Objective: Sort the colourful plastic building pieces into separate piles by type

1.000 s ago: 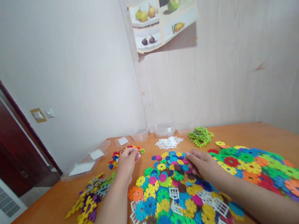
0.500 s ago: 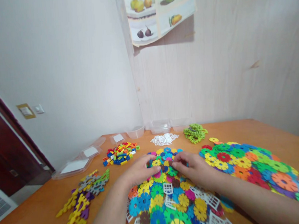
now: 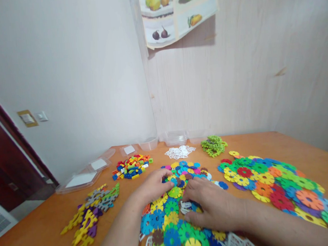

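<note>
Before me spreads a heap of colourful notched plastic discs (image 3: 170, 207) with white lattice window pieces among them. My left hand (image 3: 154, 184) rests at the heap's left side, thumb and fingers apart, touching discs and gripping none that I can see. Over the middle of the heap, my right hand (image 3: 207, 201) curls around a white window piece (image 3: 185, 207), which shows between thumb and fingers. The palm hides the discs beneath it. More white window pieces (image 3: 238, 244) lie at the heap's near right edge.
Larger notched discs (image 3: 266, 178) lie to the right. Small bricks (image 3: 132, 167), yellow and purple toothed pieces (image 3: 86, 224), white pieces (image 3: 180, 152) and green pieces (image 3: 214, 145) form separate piles. Clear tubs (image 3: 175, 138) stand along the wall; lids (image 3: 79, 181) lie at left.
My right hand has come nearer over the heap and closed around the white window piece, which has tilted. The left hand has stayed almost in place. The view has shifted slightly.
</note>
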The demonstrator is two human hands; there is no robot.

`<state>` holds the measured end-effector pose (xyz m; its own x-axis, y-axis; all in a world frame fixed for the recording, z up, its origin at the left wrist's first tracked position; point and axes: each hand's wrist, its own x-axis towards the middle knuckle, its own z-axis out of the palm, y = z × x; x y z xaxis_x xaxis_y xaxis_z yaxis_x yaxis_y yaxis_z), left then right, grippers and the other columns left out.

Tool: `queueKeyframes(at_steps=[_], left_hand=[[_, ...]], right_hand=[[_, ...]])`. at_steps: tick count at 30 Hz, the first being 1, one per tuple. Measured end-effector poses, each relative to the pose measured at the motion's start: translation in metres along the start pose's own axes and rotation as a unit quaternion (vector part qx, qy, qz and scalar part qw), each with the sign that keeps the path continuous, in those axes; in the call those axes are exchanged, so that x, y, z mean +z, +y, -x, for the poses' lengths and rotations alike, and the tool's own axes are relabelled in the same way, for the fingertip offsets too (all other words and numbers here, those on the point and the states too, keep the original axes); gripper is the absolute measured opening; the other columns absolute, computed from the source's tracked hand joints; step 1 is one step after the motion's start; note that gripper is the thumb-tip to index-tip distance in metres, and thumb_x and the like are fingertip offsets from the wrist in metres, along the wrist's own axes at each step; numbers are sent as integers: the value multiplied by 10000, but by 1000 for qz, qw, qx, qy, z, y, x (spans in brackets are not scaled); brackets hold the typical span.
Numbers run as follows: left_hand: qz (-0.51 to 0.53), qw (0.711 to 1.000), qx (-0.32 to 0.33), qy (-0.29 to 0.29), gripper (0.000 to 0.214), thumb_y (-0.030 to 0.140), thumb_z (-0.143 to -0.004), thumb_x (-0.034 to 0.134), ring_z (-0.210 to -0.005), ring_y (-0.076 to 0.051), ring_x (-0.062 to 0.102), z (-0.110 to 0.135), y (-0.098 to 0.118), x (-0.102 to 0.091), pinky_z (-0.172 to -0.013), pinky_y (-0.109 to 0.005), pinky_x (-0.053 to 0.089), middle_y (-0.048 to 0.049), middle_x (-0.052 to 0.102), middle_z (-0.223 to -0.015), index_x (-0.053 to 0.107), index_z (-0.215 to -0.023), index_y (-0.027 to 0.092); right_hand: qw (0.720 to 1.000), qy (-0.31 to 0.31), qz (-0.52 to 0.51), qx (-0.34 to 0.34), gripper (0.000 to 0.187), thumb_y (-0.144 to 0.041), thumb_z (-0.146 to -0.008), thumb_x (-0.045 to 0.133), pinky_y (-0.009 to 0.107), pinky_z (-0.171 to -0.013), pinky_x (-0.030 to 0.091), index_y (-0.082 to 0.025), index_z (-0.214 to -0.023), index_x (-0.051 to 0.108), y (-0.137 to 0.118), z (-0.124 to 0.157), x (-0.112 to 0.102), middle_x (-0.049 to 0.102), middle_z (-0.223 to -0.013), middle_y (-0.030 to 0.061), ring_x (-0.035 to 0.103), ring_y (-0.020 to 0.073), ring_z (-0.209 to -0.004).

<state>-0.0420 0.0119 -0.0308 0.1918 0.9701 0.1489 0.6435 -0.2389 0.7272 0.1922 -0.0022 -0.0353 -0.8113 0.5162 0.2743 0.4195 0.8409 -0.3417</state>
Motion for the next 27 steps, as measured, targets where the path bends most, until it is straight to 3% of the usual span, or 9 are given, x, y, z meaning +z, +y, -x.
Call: queueKeyframes(at_steps=[6, 11, 17, 22, 27], left_hand=[[9, 1000, -15, 0, 261, 279, -737, 594, -765, -185, 623, -2, -2, 3, -667, -257, 464, -28, 707, -871, 707, -950, 180], [26, 999, -19, 4, 215, 229, -722, 564, -745, -168, 618, -3, -3, 4, -643, -240, 449, -24, 692, -824, 690, -887, 171], [45, 999, -31, -1, 196, 268, -737, 558, -662, -140, 574, -3, 2, 5, -595, -223, 421, -3, 648, -738, 675, -859, 169], [27, 999, -23, 17, 250, 263, -712, 573, -698, -165, 589, -1, 7, 6, -586, -230, 421, -13, 683, -796, 711, -905, 185], [6, 1000, 6, 11, 217, 244, -725, 562, -716, -166, 591, -1, 10, 5, -604, -229, 424, -16, 688, -822, 711, -874, 190]], right_hand=[[997, 52, -17, 59, 211, -291, -912, 505, 266, -693, 371, -191, -810, 661, 7, -5, -1, 636, -845, 43, 553, 167, -802], [980, 57, -96, 163, 230, -349, -894, 532, 241, -557, 309, -190, -753, 621, 23, -6, 2, 588, -712, -6, 506, 126, -639], [967, 79, -171, 168, 353, -413, -934, 454, 233, -521, 286, -186, -684, 556, 35, -7, 8, 489, -645, -30, 434, 109, -587], [964, 97, -174, 176, 271, -372, -922, 469, 232, -565, 343, -197, -791, 630, 39, -8, 11, 563, -714, -9, 498, 127, -648], [978, 133, -55, 152, 191, -311, -845, 584, 253, -657, 378, -227, -995, 668, 26, -6, -4, 617, -884, 27, 549, 153, -755]])
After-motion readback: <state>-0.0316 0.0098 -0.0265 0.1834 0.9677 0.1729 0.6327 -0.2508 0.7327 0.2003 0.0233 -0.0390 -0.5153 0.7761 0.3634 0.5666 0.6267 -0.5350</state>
